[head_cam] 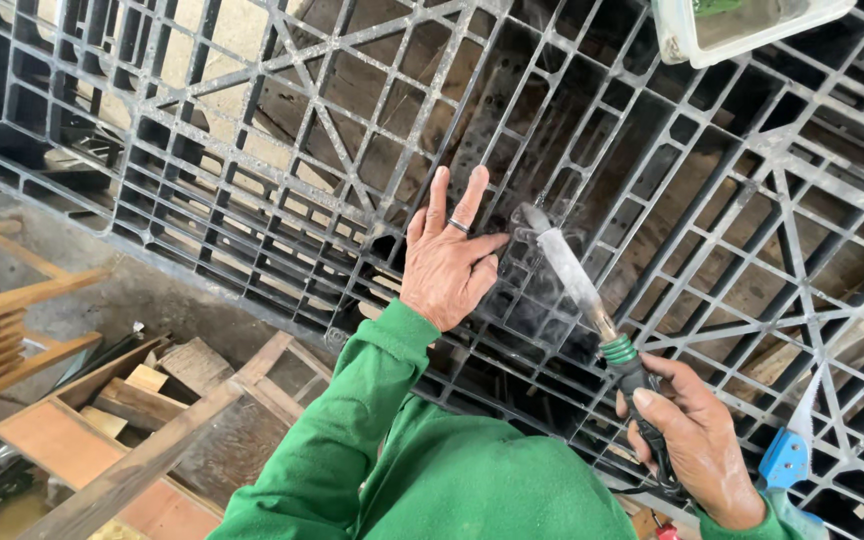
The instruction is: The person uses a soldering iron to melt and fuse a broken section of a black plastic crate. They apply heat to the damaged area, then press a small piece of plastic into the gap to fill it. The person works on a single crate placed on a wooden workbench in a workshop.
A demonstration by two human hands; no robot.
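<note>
On the black plastic pallet [282, 150], near the middle of its gridded face, the person's left hand [449, 262] lies flat and open, fingers spread and pressed against the ribs, a dark ring on one finger. Just to the right of that hand, the metal tip of a heated iron tool [570, 272] touches the pallet's grid, and thin smoke rises where the two meet. The tool's long axis runs on a slant from that contact point down and to the right, through a green collar to a dark handle, which the right hand [694, 442] grips in a closed fist near the pallet's lower edge. The left hand is thus the nearer to the contact point, almost beside it; the right hand sits a full tool-length away. A blue-handled saw [790, 448] rests on the pallet just right of the right hand. A white container [687, 40] sits at the pallet's far upper side. Wooden offcuts [142, 400] lie below the pallet's left edge.
</note>
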